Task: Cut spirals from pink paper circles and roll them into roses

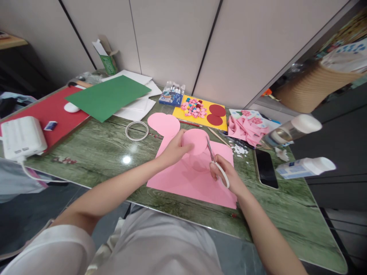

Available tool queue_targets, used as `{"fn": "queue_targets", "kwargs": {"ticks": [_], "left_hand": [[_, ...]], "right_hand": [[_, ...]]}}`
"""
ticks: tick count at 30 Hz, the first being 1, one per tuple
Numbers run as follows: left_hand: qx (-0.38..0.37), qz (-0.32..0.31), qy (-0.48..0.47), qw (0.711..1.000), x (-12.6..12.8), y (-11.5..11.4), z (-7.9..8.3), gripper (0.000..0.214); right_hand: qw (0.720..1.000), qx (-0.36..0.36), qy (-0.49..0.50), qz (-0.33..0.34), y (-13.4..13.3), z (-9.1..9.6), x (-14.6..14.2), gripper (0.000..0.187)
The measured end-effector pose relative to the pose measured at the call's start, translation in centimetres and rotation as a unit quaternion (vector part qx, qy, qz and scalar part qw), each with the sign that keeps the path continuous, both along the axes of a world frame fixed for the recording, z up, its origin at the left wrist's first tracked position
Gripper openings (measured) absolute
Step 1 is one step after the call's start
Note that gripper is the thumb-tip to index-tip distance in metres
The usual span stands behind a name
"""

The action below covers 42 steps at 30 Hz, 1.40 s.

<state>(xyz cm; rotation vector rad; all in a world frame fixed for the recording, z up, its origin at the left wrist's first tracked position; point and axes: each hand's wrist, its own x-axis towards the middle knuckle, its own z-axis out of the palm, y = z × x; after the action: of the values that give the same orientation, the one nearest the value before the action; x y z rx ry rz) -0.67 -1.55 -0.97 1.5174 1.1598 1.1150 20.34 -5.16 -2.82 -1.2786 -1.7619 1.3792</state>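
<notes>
My left hand [181, 148] pinches a round piece of pink paper [196, 140] by its left side, thumb on top. My right hand [226, 173] is closed round the white handles of a pair of scissors [211, 150]. The scissors' blades point up and touch the right edge of the pink disc; whether they are parted I cannot tell. Beneath both hands lies a larger pink sheet [189, 187]. To the left of the disc, overlapping pink paper circles [164, 124] rest on the table, partly over the sheet's upper left corner.
Behind sit a yellow sheet [179, 112] with small pom-poms [195, 107] and dark red circles [217, 110]. Pink scraps [246, 128], a phone [266, 168] and bottles [305, 167] stand or lie right. A tape roll [137, 131], green sheet [109, 97] and white power bank [24, 137] are left.
</notes>
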Motion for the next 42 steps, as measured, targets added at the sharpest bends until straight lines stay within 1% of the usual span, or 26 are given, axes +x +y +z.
{"fn": "queue_targets", "kwargs": {"ticks": [4, 9, 14, 18, 23, 26, 30, 42], "left_hand": [[-0.002, -0.003, -0.029, 1.000, -0.01, 0.20, -0.40, 0.021], [-0.001, 0.004, -0.038, 0.999, -0.02, 0.33, -0.81, 0.019], [-0.006, 0.003, -0.059, 0.998, -0.03, 0.28, -0.67, 0.016], [-0.012, -0.009, -0.083, 0.996, -0.01, 0.21, -0.43, 0.014], [-0.007, -0.021, -0.058, 0.998, 0.01, 0.15, -0.27, 0.013], [-0.009, -0.028, -0.048, 0.998, 0.01, 0.14, -0.32, 0.017], [-0.010, -0.024, -0.043, 0.999, 0.02, 0.13, -0.39, 0.019], [-0.004, -0.007, -0.047, 0.999, -0.08, 0.28, -0.52, 0.015]], "right_hand": [[1.000, 0.003, -0.002, 0.002, 0.06, -0.10, 0.09, 0.025], [1.000, 0.006, -0.006, 0.005, 0.06, -0.05, 0.08, 0.025], [1.000, 0.007, -0.007, 0.007, 0.02, -0.07, 0.06, 0.026], [1.000, 0.003, -0.003, 0.008, 0.00, -0.12, 0.12, 0.025], [1.000, 0.003, -0.002, 0.015, -0.01, 0.11, 0.18, 0.024], [1.000, 0.003, -0.002, 0.014, 0.04, 0.14, 0.16, 0.024], [1.000, 0.006, -0.004, 0.011, 0.07, 0.12, 0.11, 0.024], [1.000, 0.002, -0.008, 0.011, 0.09, -0.07, 0.17, 0.024]]}}
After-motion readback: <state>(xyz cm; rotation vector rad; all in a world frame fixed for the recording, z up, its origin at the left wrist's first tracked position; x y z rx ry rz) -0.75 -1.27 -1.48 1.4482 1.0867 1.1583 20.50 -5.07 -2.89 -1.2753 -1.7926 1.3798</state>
